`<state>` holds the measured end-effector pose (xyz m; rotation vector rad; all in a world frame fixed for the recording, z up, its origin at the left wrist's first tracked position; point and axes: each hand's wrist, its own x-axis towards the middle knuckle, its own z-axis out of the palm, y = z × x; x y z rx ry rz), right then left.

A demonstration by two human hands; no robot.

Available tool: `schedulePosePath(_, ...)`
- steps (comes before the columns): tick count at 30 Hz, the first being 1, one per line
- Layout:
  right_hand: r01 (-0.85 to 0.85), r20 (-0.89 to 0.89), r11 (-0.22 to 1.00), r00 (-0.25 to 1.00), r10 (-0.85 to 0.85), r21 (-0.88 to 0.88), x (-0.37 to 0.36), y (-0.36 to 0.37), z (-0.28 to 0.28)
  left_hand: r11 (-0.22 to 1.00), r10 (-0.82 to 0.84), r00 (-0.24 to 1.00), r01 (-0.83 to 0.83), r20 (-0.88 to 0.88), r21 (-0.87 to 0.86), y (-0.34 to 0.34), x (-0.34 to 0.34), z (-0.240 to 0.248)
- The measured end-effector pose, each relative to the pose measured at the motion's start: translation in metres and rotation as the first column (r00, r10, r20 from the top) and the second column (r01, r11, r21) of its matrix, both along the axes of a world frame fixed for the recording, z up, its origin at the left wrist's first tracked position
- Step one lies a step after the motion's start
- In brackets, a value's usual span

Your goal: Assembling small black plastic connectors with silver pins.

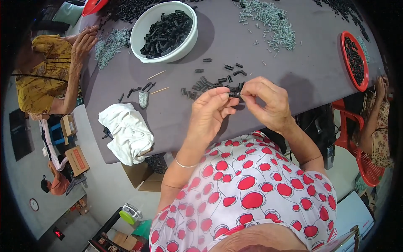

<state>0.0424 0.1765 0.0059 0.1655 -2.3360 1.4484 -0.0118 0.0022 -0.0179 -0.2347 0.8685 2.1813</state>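
Observation:
Above the near part of the grey-covered table, my two hands meet over a small black cylindrical plastic part (234, 95). My left hand (210, 111) pinches it between thumb and fingertips. At the part's other end, my right hand (270, 103) has thumb and forefinger closed on a tiny pale piece, too small to name. Just beyond my fingers lie several loose black cylindrical parts (202, 84), some standing and some on their sides. A white bowl (194, 38) heaped with more black parts stands farther back to the left.
A crumpled white cloth (126, 132), a grey pointed piece (143, 99) and two thin wooden sticks (159, 90) lie left. Small metal springs (270, 23) are piled at the back. A red tray (364, 86) sits right. Co-workers' arms (77, 67) show at both sides.

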Motion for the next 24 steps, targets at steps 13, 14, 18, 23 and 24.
schedulePosePath(13,-0.040,-0.045,0.992,0.998,0.045,0.121,0.001,-0.003,-0.001,0.985,-0.015,0.990,-0.010,-0.143,-0.173,0.003,0.009,0.000)
schedulePosePath(14,-0.033,-0.056,0.992,0.998,0.040,0.119,0.000,-0.003,-0.001,0.991,-0.008,0.993,-0.008,-0.120,-0.132,0.002,0.009,-0.001)
schedulePosePath(18,-0.028,-0.058,0.992,0.998,0.035,0.119,0.000,-0.002,-0.003,1.000,0.004,1.000,-0.004,-0.012,-0.016,0.002,0.009,-0.009)
schedulePosePath(23,-0.083,0.068,0.996,0.994,0.082,0.015,0.003,0.003,-0.001,0.999,-0.041,0.999,0.041,0.009,0.028,0.002,0.010,-0.009)
schedulePosePath(24,-0.102,0.080,0.995,0.992,0.101,0.011,0.004,0.004,-0.001,0.997,-0.060,0.998,0.059,0.005,0.047,0.001,0.010,-0.010)
